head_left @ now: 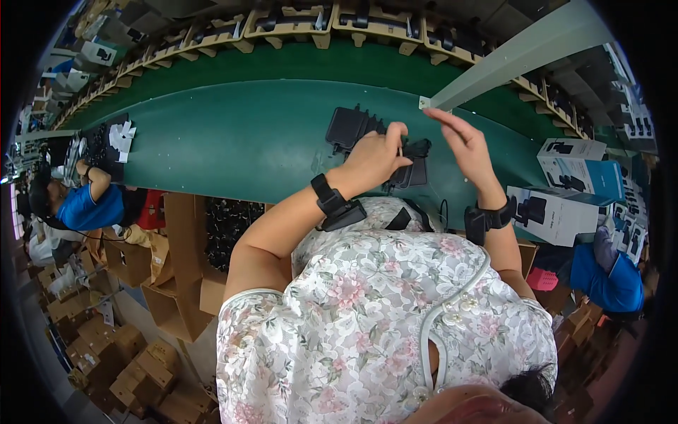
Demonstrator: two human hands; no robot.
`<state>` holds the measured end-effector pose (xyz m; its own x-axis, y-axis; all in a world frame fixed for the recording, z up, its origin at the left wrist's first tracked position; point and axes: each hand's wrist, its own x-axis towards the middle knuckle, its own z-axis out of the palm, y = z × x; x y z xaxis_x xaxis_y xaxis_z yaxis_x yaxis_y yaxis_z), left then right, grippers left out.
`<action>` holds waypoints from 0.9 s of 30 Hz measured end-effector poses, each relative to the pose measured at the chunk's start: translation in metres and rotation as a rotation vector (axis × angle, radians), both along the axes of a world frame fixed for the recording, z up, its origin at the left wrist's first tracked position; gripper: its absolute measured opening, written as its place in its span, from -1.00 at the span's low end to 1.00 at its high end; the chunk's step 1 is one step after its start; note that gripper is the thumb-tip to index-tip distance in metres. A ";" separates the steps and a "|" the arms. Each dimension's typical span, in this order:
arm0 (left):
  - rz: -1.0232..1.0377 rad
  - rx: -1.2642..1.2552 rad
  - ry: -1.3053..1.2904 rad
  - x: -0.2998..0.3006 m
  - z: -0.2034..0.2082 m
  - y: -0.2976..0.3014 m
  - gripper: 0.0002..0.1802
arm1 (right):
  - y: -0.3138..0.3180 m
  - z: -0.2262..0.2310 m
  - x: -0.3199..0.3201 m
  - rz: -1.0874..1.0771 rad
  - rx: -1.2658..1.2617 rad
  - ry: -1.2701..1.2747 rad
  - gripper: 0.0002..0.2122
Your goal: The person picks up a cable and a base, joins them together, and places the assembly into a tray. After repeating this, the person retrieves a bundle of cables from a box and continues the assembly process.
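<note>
On the green worktop (233, 134) lies a flat black boxy device (346, 128) with short stubs along one edge. My left hand (374, 161) is just right of it, its fingers bent and closed over a second dark piece (418, 172). A small black part (419, 147) shows beside those fingertips. What exactly the fingers grip is hidden under the hand. To the right, my right hand (467, 150) is raised with its fingers stretched out and holds nothing. Its fingertips come close to the foot of a pale metal post. Black bands circle both wrists.
The pale metal post (522, 56) rises at the worktop's far side. Beyond runs a row of tan trays (289, 25). Printed product boxes (554, 215) stand at right. An open carton (180, 247) of black parts is at lower left. People in blue work at both sides.
</note>
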<state>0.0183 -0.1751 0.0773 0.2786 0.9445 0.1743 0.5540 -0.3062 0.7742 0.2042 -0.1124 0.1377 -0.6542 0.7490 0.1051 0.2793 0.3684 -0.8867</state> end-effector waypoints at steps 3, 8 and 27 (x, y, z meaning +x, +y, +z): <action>-0.070 0.177 -0.041 0.021 -0.016 0.013 -0.35 | -0.013 -0.002 -0.002 0.014 0.257 -0.197 -0.64; -0.073 0.227 -0.079 0.034 0.000 0.014 -0.28 | -0.015 0.005 0.013 0.058 0.112 -0.538 -0.66; 0.774 -0.349 0.913 -0.072 -0.161 -0.041 -0.24 | 0.241 0.035 0.045 -0.443 -0.060 -0.442 -0.69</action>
<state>-0.0536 -0.2160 -0.0832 -0.4836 0.8713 -0.0830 0.8748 0.4842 -0.0142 0.2488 0.1285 0.1728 -0.2527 0.9551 -0.1548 0.7392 0.0873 -0.6678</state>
